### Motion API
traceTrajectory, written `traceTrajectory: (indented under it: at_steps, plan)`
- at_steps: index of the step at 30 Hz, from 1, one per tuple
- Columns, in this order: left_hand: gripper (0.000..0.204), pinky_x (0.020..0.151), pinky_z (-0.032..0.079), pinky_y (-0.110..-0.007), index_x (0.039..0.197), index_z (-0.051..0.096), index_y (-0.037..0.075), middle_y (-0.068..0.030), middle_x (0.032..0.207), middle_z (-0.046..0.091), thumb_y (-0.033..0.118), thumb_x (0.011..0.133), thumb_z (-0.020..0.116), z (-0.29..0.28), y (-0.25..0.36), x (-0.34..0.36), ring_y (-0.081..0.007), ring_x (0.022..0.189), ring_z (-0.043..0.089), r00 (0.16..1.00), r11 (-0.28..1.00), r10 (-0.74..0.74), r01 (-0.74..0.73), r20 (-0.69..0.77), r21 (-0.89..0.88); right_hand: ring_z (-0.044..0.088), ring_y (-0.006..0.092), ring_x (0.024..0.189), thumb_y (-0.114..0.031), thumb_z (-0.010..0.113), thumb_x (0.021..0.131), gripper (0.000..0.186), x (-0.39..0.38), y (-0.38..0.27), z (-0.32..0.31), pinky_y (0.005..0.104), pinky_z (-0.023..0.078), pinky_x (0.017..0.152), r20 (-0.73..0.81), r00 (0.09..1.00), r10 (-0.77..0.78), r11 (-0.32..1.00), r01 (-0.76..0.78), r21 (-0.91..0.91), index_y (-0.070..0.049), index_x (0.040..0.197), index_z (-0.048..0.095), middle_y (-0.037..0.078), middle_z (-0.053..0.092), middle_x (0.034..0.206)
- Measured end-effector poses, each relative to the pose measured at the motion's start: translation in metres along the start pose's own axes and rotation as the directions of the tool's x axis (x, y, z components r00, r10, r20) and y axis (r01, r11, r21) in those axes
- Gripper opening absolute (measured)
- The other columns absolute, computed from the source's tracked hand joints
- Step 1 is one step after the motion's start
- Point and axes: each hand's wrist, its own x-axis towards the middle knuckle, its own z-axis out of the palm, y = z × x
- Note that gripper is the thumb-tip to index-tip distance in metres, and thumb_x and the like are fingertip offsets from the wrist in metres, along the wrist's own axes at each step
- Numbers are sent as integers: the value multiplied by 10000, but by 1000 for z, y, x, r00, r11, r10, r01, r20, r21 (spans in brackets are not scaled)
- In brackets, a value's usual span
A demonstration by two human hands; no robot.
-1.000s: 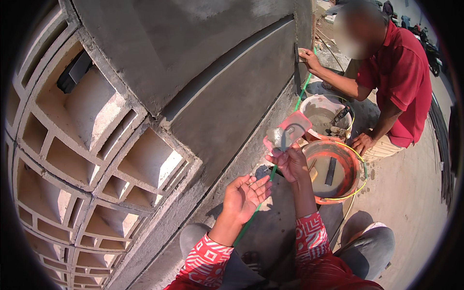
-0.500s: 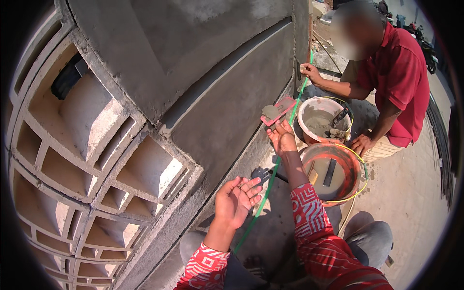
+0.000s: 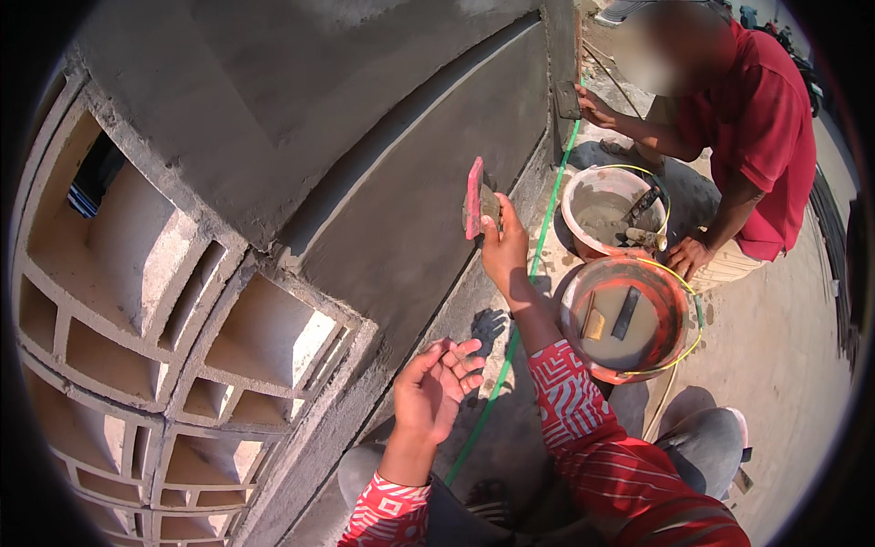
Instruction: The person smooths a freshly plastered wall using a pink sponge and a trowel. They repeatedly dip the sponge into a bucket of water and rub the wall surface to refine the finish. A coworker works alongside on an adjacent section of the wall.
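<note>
Head view: the right hand (image 3: 507,244) is closed around the back of a pink, flat, rectangular float (image 3: 474,201), which stands on edge near the smooth, dark grey plastered wall (image 3: 419,196); gripped from behind, its flat face is probably left free toward that wall (whether they touch, I cannot tell). The left hand (image 3: 436,394) is palm up, fingers loosely half-curled, holding nothing, perhaps held clear of the float. An orange-red round bucket (image 3: 673,321) of cloudy water and a whitish round bucket (image 3: 571,211) of grey mix stand side by side, seemingly handy for both this person and the red-shirted co-worker (image 3: 770,137).
</note>
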Motion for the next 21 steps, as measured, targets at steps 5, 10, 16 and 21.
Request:
traceTrajectory:
  at_steps: [5,10,16,21]
  plan:
    - [321,885,538,-443,1082,658,40,-222,1214,685,327,961,584,-5,0,5,-327,1042,681,1000,1000,4,-4,10,13,635,129,1028,-91,571,1040,436,-55,-49,-10,286,516,853,366,931,4,948,-120,294,-10,1457,475,77,660,1209]
    - [317,887,536,-448,1093,660,42,-226,1224,684,319,955,592,2,0,6,-329,1042,681,1000,1000,-3,3,10,0,606,82,987,-119,573,1050,478,-32,-59,-18,263,491,804,351,916,194,757,-367,540,-10,1486,413,21,629,1244]
    - [309,877,536,-441,1116,657,48,-201,1227,671,298,945,596,9,2,-3,-322,1054,672,998,997,70,-70,-6,42,644,408,1029,-32,609,960,396,12,-107,12,465,512,913,-78,996,-41,999,42,18,18,1344,531,231,648,1172]
    - [271,822,512,-410,1090,633,68,-157,1106,663,279,924,595,1,4,-11,-290,956,651,975,973,145,-111,-165,200,661,344,1077,-82,618,990,389,-86,-129,16,422,525,918,143,949,-280,960,271,75,20,1358,543,187,663,1149]
